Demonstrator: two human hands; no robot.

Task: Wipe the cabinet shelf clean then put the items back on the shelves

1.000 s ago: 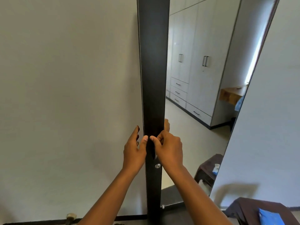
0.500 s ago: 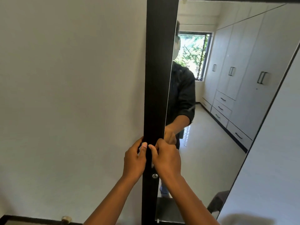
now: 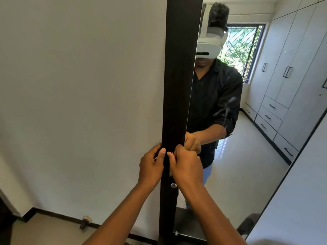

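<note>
dark cabinet door (image 3: 178,85) stands edge-on at 12 o'clock, long axis vertical, running top to bottom of view; shelves not in sight, presumably behind it. both hands meet on its front edge just above the round lock (image 3: 173,185). left hand (image 3: 151,167) curls around the 9 o'clock side of the edge, thumb pressed on the face; right hand (image 3: 186,167) grips the 3 o'clock side, fingers curled, maybe over a slim handle, hard to tell. hands equally near. mirror panel (image 3: 247,138) at 3 o'clock reflects wardrobes and window; plain wall (image 3: 79,103) at 9 o'clock; doorstop (image 3: 85,221) low at 7 o'clock.
</note>
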